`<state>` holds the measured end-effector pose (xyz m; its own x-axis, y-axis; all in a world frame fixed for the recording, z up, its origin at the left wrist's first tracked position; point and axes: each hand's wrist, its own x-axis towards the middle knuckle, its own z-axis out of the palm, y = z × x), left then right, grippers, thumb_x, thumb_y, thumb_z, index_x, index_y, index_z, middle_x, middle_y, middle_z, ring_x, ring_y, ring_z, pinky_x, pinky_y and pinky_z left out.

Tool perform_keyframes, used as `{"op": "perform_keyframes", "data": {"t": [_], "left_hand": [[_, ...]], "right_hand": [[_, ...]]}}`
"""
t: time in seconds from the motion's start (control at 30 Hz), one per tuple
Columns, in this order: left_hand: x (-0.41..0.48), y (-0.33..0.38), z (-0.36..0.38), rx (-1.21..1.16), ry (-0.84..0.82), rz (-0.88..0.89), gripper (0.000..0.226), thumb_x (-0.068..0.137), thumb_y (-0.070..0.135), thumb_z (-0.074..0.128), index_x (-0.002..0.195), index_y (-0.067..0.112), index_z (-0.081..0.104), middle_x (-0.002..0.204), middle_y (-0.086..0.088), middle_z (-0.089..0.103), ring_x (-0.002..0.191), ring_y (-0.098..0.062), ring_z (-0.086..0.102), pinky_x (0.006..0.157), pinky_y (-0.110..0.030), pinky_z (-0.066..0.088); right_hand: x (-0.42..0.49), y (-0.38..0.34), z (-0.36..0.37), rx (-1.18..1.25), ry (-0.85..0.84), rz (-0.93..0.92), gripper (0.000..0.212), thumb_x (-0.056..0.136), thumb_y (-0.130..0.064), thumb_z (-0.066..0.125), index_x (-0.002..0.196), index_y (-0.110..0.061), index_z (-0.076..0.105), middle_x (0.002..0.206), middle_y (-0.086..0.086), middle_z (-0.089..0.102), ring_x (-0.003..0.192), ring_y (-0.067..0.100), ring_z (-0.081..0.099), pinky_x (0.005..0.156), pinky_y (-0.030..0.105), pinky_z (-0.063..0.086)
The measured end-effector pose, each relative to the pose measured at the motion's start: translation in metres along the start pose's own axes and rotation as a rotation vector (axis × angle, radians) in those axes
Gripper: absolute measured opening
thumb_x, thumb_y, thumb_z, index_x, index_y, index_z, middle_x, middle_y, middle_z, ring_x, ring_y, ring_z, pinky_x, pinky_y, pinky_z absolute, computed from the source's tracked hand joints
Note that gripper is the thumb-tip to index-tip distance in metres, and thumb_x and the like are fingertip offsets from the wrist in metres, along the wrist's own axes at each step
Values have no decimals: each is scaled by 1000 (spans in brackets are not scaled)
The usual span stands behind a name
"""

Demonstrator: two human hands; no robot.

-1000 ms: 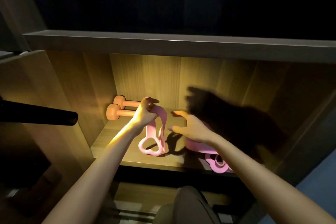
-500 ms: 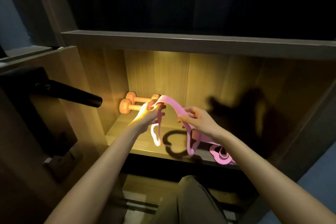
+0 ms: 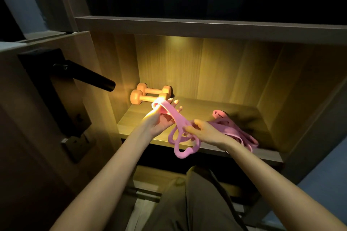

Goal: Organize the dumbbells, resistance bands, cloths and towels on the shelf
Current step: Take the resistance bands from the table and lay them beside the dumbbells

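Note:
A pink resistance band (image 3: 175, 116) stretches between my two hands in front of the lit wooden shelf (image 3: 206, 108). My left hand (image 3: 161, 118) lies palm up with the band looped over the thumb side, its fingers fairly straight. My right hand (image 3: 203, 130) pinches the band lower down, and loose loops hang below it past the shelf's front edge. More pink bands (image 3: 232, 129) lie in a heap on the shelf to the right. Two orange dumbbells (image 3: 148, 94) lie side by side in the back left corner.
A black door handle (image 3: 88, 77) juts out from the door at left, near the shelf's left wall. A dark board (image 3: 206, 26) closes the compartment above. Below the shelf are a lower compartment and my trouser leg (image 3: 197, 202).
The view has moved closer and rightward. My hands have drawn the band out toward me, the left palm has turned upward, and the loops now dangle over the shelf's front edge.

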<state>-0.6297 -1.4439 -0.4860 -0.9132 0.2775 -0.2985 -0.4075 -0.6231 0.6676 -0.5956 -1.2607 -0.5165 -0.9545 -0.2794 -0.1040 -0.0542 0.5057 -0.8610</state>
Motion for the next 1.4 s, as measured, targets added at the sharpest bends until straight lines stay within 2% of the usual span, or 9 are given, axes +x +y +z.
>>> {"op": "perform_keyframes", "data": {"t": [0.1, 0.27, 0.47, 0.53, 0.67, 0.8, 1.07, 1.23, 1.4], "left_hand": [[0, 6, -11, 18, 36, 10, 28, 103, 24, 35, 99, 10, 59, 102, -10, 64, 96, -30, 61, 88, -49, 44], [10, -5, -42, 280, 216, 158, 36, 101, 16, 38, 135, 3, 40, 124, -12, 51, 120, -34, 49, 102, -46, 38], [27, 0, -90, 618, 108, 521, 46, 80, 26, 72, 116, 7, 53, 105, -1, 62, 91, -9, 69, 70, -25, 57], [38, 4, -100, 660, 71, 527, 66, 69, 44, 79, 117, 7, 55, 113, -6, 63, 101, -18, 67, 74, -30, 58], [64, 10, -104, 695, 199, 510, 22, 91, 14, 59, 113, 9, 58, 103, 1, 63, 96, -18, 66, 62, -18, 56], [90, 15, -108, 471, 443, 243, 16, 96, 12, 52, 109, 6, 58, 103, -11, 62, 83, -23, 65, 54, -20, 56], [131, 20, -137, 354, 595, 137, 26, 100, 6, 44, 118, -10, 53, 97, -20, 64, 77, -29, 63, 84, -45, 51], [138, 14, -155, 802, 575, 270, 27, 97, 7, 50, 122, 0, 57, 102, -13, 63, 84, -22, 62, 77, -36, 56], [136, 11, -173, 1281, 475, 504, 50, 89, -7, 50, 135, 13, 52, 131, -6, 58, 119, -23, 54, 103, -34, 42]], "right_hand": [[1, 6, -2, -146, 53, -46, 32, 91, -42, 59, 89, -10, 63, 80, -3, 69, 68, 4, 58, 66, 19, 45], [10, 7, -5, -69, 100, -34, 22, 94, -34, 57, 85, -15, 61, 73, -6, 69, 60, 1, 57, 61, 17, 42], [39, 19, -5, 90, 129, 18, 20, 94, -28, 58, 87, -9, 64, 71, 3, 71, 58, 11, 68, 54, 19, 51], [57, 22, -5, 72, 145, 33, 21, 94, -28, 59, 85, -9, 65, 71, 2, 71, 57, 9, 67, 56, 20, 51], [94, 28, 0, -23, 113, 42, 24, 92, -29, 61, 92, -7, 70, 71, -1, 68, 61, 7, 63, 66, 24, 50], [129, 34, 5, 1, 90, 154, 30, 86, -35, 68, 94, -6, 68, 77, 3, 66, 72, 16, 61, 65, 23, 47], [165, 63, 13, 390, 48, 440, 35, 90, -25, 65, 117, -3, 63, 109, 15, 69, 99, 26, 65, 94, 38, 52], [173, 75, 28, 34, 127, 339, 37, 83, -16, 71, 116, -12, 56, 118, 12, 62, 100, 22, 59, 84, 30, 48], [172, 65, 31, -404, 160, 71, 57, 86, -39, 66, 138, -27, 45, 140, 0, 43, 129, 21, 38, 102, 34, 37]]}}
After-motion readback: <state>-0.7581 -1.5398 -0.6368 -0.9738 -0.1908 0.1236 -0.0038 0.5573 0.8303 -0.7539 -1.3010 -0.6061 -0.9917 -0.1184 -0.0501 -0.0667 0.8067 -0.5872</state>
